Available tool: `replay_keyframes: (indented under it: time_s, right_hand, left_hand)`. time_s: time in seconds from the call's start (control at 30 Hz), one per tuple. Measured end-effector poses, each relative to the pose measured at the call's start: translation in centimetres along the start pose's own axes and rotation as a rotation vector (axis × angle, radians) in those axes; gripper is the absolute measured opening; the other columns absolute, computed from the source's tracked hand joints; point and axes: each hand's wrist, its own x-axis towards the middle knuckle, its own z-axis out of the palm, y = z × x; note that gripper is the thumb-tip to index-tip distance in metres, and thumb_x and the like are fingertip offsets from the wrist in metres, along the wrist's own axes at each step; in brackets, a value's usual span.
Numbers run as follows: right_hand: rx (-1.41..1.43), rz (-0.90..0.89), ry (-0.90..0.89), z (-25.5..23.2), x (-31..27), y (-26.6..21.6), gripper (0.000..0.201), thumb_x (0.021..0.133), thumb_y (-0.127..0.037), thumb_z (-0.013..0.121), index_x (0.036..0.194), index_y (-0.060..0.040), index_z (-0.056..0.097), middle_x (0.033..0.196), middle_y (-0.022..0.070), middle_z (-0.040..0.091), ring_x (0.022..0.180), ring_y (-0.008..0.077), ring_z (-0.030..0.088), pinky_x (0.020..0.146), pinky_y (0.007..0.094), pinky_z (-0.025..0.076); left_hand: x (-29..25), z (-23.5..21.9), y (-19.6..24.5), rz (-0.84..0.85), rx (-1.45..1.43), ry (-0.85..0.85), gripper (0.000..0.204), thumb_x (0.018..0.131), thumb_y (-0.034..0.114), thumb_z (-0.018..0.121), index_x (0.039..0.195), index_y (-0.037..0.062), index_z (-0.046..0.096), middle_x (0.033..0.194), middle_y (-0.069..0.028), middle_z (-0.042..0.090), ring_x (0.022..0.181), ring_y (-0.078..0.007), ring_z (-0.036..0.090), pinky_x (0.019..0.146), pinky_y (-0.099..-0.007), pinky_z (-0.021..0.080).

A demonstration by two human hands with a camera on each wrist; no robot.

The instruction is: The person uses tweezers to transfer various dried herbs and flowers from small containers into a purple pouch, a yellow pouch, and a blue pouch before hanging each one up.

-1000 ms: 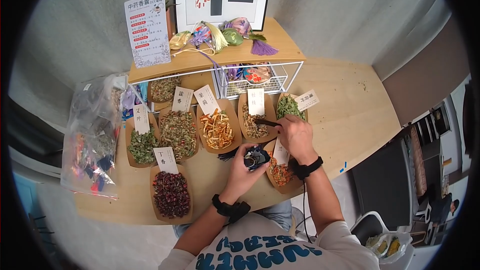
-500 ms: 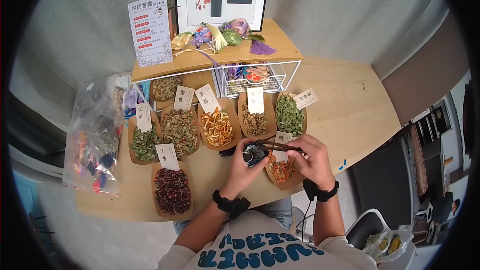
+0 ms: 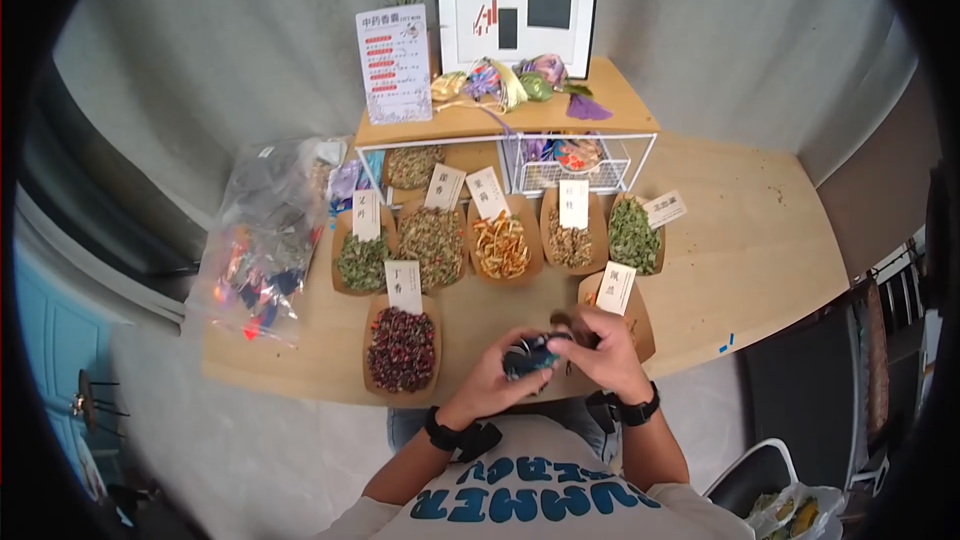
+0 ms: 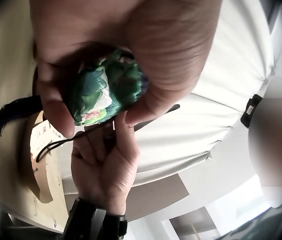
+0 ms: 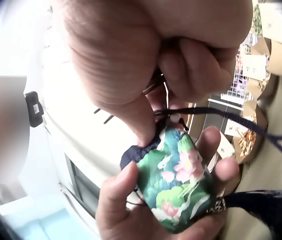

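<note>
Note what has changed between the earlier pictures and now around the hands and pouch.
The right hand has brought its tongs from above a tray to the pouch; their tips, at its mouth half a second ago, now point toward the shirt, and the thumb presses the mouth. The head view has shifted. The left hand still holds the pouch.

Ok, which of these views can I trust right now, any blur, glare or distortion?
Head: dark vignette, table edge bowed, right hand looks slightly smeared. Left wrist: pouch partly shaded below the left hand, white cloth bright behind. Right wrist: pouch pattern readable, far left washed out, tassel nearly black.
</note>
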Motion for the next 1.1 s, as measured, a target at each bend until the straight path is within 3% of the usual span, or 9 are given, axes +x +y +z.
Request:
replay_keyframes:
  time_s: [0.07,0.17,0.37,0.47,0.6,0.7,0.83,0.9,1.1]
  right_hand:
    - [-0.064,-0.030,0.124,2.2,0.3,-0.9,0.017,0.099,-0.009,0.082,0.094,-0.0020,0.068,0.073,-0.0034,0.055,0.066,0.0039,0.047,0.056,0.0252,0.036]
    - [0.070,0.059,0.135,3.7,0.5,-1.6,0.014,0.099,-0.009,0.081,0.096,-0.0019,0.070,0.071,-0.0027,0.060,0.064,0.0033,0.050,0.056,0.0255,0.039]
    - [0.040,-0.013,0.059,4.2,0.0,-2.4,0.019,0.097,-0.008,0.083,0.112,0.0000,0.077,0.081,-0.0002,0.074,0.071,0.0043,0.061,0.064,0.0248,0.048]
    - [0.077,0.017,0.036,3.9,-0.5,-2.3,0.021,0.095,-0.006,0.084,0.114,0.0005,0.077,0.083,-0.0010,0.074,0.074,0.0041,0.061,0.067,0.0245,0.050]
    - [0.278,0.058,0.181,4.3,-1.0,-2.0,0.016,0.096,-0.004,0.083,0.110,0.0011,0.078,0.084,-0.0029,0.074,0.074,0.0022,0.057,0.065,0.0234,0.047]
    - [0.101,0.049,0.108,3.5,-1.3,-3.0,0.015,0.097,-0.003,0.083,0.110,0.0018,0.078,0.086,-0.0019,0.075,0.074,0.0021,0.057,0.066,0.0226,0.046]
    - [0.033,0.020,0.107,2.7,-1.8,-2.9,0.019,0.097,0.000,0.081,0.115,0.0023,0.076,0.087,-0.0008,0.074,0.075,0.0033,0.061,0.068,0.0224,0.049]
    - [0.160,0.003,0.213,1.8,-2.0,-2.1,0.024,0.098,0.003,0.078,0.122,0.0013,0.075,0.087,-0.0002,0.073,0.076,0.0054,0.065,0.070,0.0225,0.051]
    - [0.310,0.076,0.200,-0.2,-3.1,-3.4,0.023,0.099,0.007,0.075,0.120,0.0004,0.069,0.088,0.0004,0.070,0.080,0.0070,0.067,0.076,0.0224,0.051]
  left_hand:
    - [-1.1,-0.7,0.0,-0.001,-0.039,0.136,0.043,0.102,0.006,0.077,0.140,0.0004,0.056,0.116,-0.0083,0.073,0.100,-0.0128,0.073,0.074,-0.0271,0.063]
    - [-2.7,-1.3,2.0,0.078,0.057,0.347,0.035,0.103,0.008,0.077,0.134,-0.0030,0.064,0.112,-0.0077,0.075,0.092,-0.0105,0.073,0.067,-0.0237,0.062]
    - [-5.2,-3.3,2.7,0.121,0.300,0.438,0.012,0.106,0.007,0.072,0.113,-0.0026,0.074,0.098,-0.0036,0.076,0.080,-0.0067,0.069,0.063,-0.0241,0.059]
    - [-5.3,-2.5,3.9,0.145,0.156,0.549,0.011,0.104,0.005,0.074,0.113,-0.0015,0.075,0.096,-0.0032,0.075,0.079,-0.0069,0.068,0.064,-0.0237,0.058]
    - [-5.1,-1.0,5.2,0.203,0.016,0.540,0.009,0.102,0.001,0.075,0.110,-0.0009,0.075,0.095,-0.0032,0.075,0.077,-0.0073,0.067,0.066,-0.0242,0.058]
    - [-5.5,-2.6,3.1,0.185,0.194,0.503,0.007,0.099,-0.002,0.077,0.106,-0.0007,0.075,0.093,-0.0034,0.076,0.076,-0.0081,0.067,0.068,-0.0247,0.058]
    - [-6.4,-2.9,4.7,0.131,0.366,0.566,0.003,0.101,0.001,0.075,0.099,-0.0009,0.074,0.088,-0.0037,0.074,0.075,-0.0083,0.066,0.067,-0.0236,0.054]
    - [-7.8,-4.5,6.2,0.109,0.445,0.578,0.006,0.102,0.002,0.074,0.097,-0.0010,0.074,0.085,-0.0040,0.074,0.075,-0.0086,0.066,0.067,-0.0235,0.053]
    - [-10.2,-5.8,8.7,0.235,0.437,0.698,0.010,0.103,0.000,0.071,0.093,-0.0007,0.072,0.085,0.0001,0.071,0.076,-0.0059,0.062,0.071,-0.0221,0.049]
